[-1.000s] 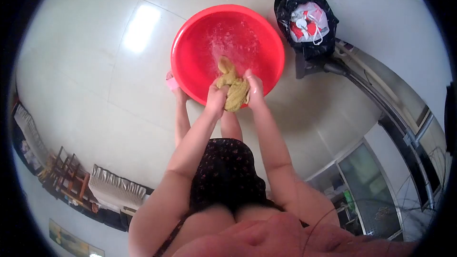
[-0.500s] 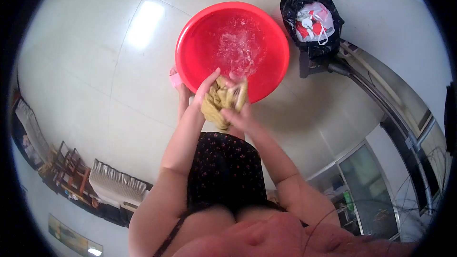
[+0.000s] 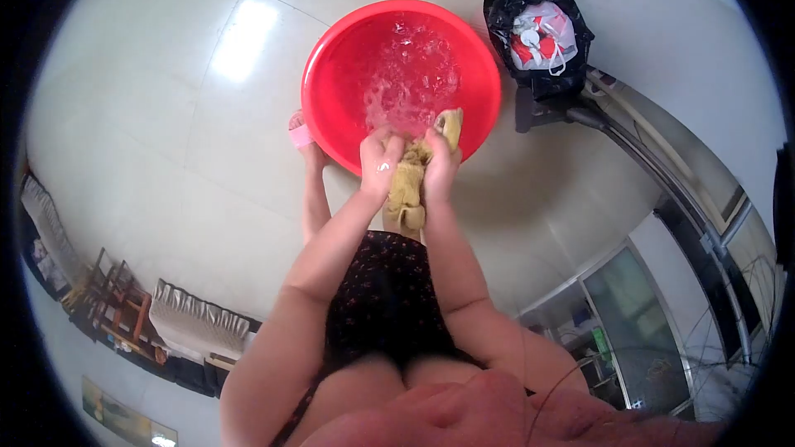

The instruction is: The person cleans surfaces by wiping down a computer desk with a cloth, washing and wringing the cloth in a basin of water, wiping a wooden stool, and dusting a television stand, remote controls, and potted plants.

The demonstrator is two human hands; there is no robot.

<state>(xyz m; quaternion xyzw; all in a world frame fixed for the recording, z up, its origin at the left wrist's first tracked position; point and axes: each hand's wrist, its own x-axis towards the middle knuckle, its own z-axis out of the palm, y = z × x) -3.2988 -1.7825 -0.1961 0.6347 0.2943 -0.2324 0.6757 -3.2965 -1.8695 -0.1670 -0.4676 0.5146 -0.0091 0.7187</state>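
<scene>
A wet yellow-brown cloth [image 3: 406,192] is bunched between my two hands over the near rim of a red basin [image 3: 331,66]. My left hand [image 3: 381,159] is closed around its left side, and my right hand [image 3: 441,164] grips it on the right. One end of the cloth sticks up past my right hand, while the other hangs down toward my lap. Splashing water [image 3: 410,74] stirs inside the basin. The parts of the cloth inside my fists are hidden.
A black-bagged trash bin [image 3: 538,37] with litter in it stands right of the basin. Beside it a long dark pole [image 3: 638,145] runs along the right. My foot in a pink slipper [image 3: 301,134] is at the basin's left. Wooden furniture [image 3: 128,310] stands at lower left.
Both hands have closed tighter on the cloth, which went from a loose bundle to a twisted, narrower shape. The splash in the basin has spread out.
</scene>
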